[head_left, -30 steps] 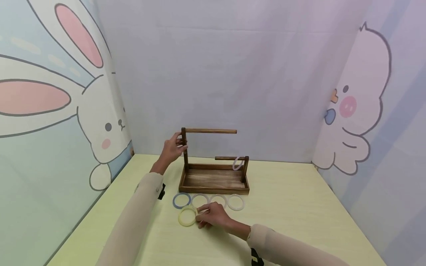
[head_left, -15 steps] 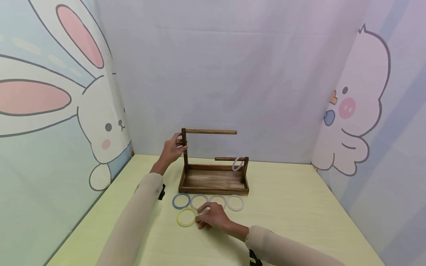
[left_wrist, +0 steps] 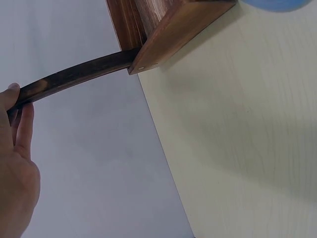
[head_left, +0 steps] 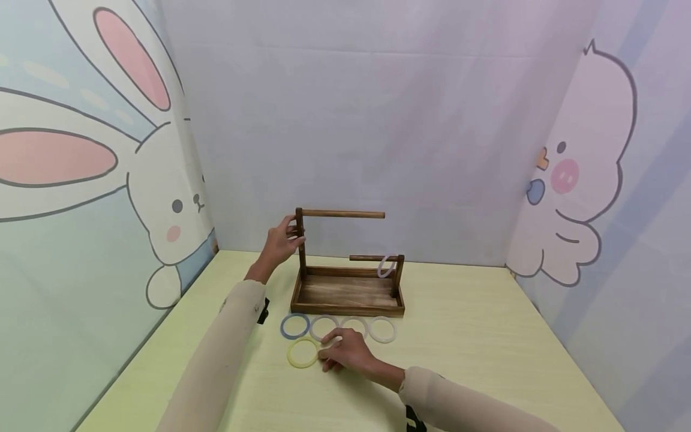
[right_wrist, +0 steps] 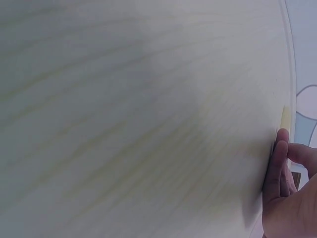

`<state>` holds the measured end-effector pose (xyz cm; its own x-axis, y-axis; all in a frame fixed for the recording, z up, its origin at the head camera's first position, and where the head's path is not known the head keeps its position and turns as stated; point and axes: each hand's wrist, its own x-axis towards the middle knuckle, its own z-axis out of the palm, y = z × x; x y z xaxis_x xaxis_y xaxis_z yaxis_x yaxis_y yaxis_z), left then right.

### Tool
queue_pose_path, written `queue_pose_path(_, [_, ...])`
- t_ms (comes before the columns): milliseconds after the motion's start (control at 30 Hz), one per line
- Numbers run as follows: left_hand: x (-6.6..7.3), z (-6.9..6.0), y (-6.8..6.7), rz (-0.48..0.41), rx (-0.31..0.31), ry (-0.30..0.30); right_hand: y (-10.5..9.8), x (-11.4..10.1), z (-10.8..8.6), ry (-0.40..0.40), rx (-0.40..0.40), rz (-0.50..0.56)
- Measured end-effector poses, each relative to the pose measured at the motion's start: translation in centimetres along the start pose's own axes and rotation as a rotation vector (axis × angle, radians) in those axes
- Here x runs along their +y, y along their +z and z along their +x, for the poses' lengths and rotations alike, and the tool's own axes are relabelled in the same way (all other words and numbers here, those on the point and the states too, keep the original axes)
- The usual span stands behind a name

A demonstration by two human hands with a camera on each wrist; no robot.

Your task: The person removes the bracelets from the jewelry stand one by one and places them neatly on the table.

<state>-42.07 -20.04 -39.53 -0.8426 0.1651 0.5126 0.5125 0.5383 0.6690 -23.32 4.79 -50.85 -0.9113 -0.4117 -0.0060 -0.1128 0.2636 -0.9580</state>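
My left hand grips the upper part of the tall left post of a dark wooden stand with a tray base. In the left wrist view, thumb and fingers lie on either side of that post. A pale lilac ring hangs on the stand's short lower bar. My right hand is low over the table, its fingertips at the right edge of a yellow ring lying flat. Whether they touch it is hard to tell.
In front of the stand lie a blue ring and several pale rings, among them a whitish one on the right. The long upper bar points right. Printed cloth walls surround the pale yellow table.
The yellow ring, slightly raised at my right fingertips a second ago, has come down flat and a little left. Both hands have stayed nearly still.
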Motion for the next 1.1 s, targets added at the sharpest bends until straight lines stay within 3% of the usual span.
queue_pose_path(367, [0.2, 0.0, 0.2, -0.004, -0.012, -0.012, -1.1, 0.3, -0.5, 0.010, -0.004, 0.018])
queue_pose_path(600, [0.0, 0.1, 0.0, 0.002, -0.007, -0.016, -2.9, -0.1, -0.4, -0.043, 0.034, -0.006])
queue_pose_path(833, [0.2, 0.1, -0.1, 0.000, -0.010, -0.006, -5.3, -0.7, 0.0, -0.096, 0.122, -0.020])
queue_pose_path(1100, [0.0, 0.0, 0.0, -0.001, -0.014, -0.023, -8.0, -0.7, 0.9, -0.182, 0.222, -0.151])
